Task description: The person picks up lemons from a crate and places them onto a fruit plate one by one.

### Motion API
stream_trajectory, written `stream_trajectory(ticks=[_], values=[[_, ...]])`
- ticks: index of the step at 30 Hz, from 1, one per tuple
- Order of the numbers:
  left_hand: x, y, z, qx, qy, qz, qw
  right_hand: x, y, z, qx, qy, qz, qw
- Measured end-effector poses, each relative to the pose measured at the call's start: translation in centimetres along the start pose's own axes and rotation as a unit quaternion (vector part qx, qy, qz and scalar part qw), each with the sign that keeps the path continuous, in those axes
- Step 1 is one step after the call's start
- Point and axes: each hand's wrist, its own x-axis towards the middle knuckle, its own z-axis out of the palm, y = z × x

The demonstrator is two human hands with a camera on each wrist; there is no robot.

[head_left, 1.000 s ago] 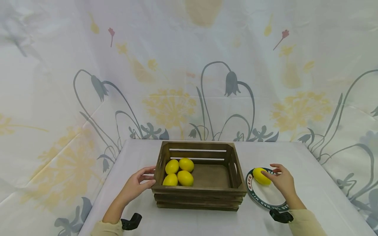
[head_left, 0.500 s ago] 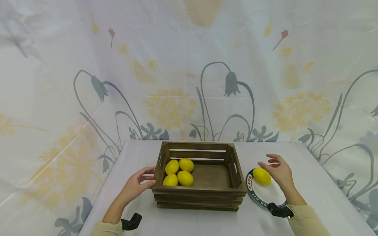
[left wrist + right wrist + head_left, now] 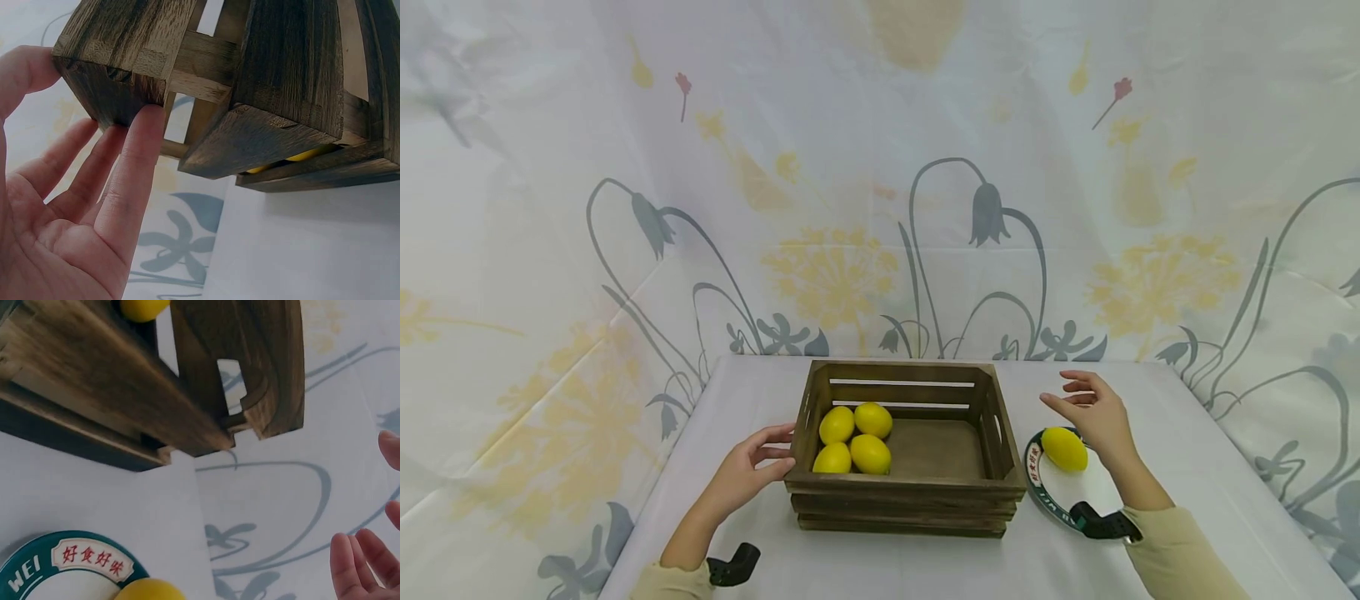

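In the head view my left hand [image 3: 741,471] touches the outer left side of a dark wooden crate [image 3: 906,504]; its relaxed fingertips also meet the wood [image 3: 269,144] in the left wrist view. Several yellow lemons [image 3: 871,454] lie in the crate's left half. My right hand [image 3: 1101,421] hovers empty, fingers loosely bent and apart, above and beyond a green-rimmed white plate [image 3: 1047,500]. Another lemon [image 3: 1064,449] lies on that plate, apart from the hand. Only some fingertips of the right hand [image 3: 369,562] show in the right wrist view.
The crate and plate stand on a white-covered table [image 3: 925,571], the plate close to the crate's right side. A pale cloth [image 3: 850,208] printed with flowers hangs behind and at the sides. Each wrist carries a black device [image 3: 734,565].
My right hand has moved up and slightly left, away from the lemon on the plate, which stays in place. The left hand and the crate keep their positions.
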Motion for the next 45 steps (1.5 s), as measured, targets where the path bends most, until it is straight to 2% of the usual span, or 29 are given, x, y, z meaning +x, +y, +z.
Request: stream_trajectory(ticks=[6, 19, 28, 36, 45], values=[[0.0, -0.1, -0.1, 0.003, -0.002, 0.003, 1.0, 0.2, -1.2, 0.4, 0.013, -0.01, -0.022, 0.9996], [0.0, -0.3, 0.0, 0.0, -0.001, 0.0, 1.0, 0.8, -4.2, 1.3, 0.067, -0.048, -0.044, 0.9956], [0.0, -0.2, -0.1, -0.007, -0.003, 0.002, 1.0, 1.7, -5.2, 2.5, 0.072, -0.066, -0.063, 0.9933], [0.0, -0.2, 0.0, -0.008, 0.001, -0.001, 1.0, 2.2, -6.1, 3.8, 0.082, -0.093, -0.056, 0.9908], [0.0, -0.2, 0.0, -0.009, -0.001, 0.001, 1.0, 2.5, -6.8, 4.5, 0.073, -0.111, -0.073, 0.9885]])
